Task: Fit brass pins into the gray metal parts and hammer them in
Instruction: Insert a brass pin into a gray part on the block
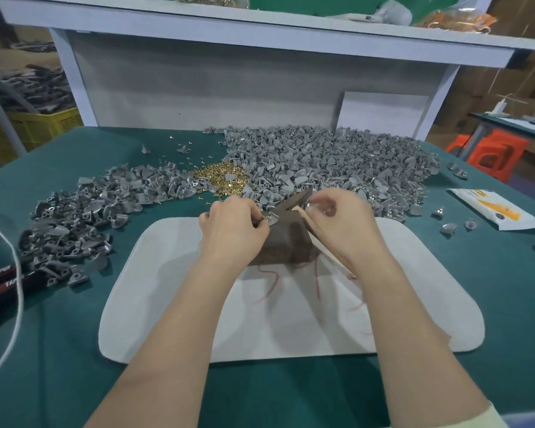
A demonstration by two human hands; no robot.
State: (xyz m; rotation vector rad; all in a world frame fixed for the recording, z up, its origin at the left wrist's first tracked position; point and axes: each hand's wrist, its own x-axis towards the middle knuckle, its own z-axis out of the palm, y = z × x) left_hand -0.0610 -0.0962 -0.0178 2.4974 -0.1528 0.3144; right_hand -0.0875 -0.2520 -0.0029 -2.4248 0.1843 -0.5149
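- The left grip [233, 231] is clenched in a pinch on one gray part [271, 220]. It holds the part on the far top edge of the brown block [286, 242], which stands on the white pad [167, 288] on the counter [59, 335].
- The right grip [337, 222] has its fingers curled. The hammer [294, 200] sticks out to its left and the pale handle runs under the palm, so it looks to be grasping the hammer — blur hides whether the fingertips also hold something small.
- The next move turns on this: the part lies between the two grips, touching the left fingertips and just left of the right grip. The hammer head is just beyond it on the far side.
- The hammer's long axis slants from far-left to near-right across the block.
- Whether a pin already sits in the part is too small to tell. The brass pins [226, 179] lie loose farther off — between the two heaps of gray parts [322, 162].
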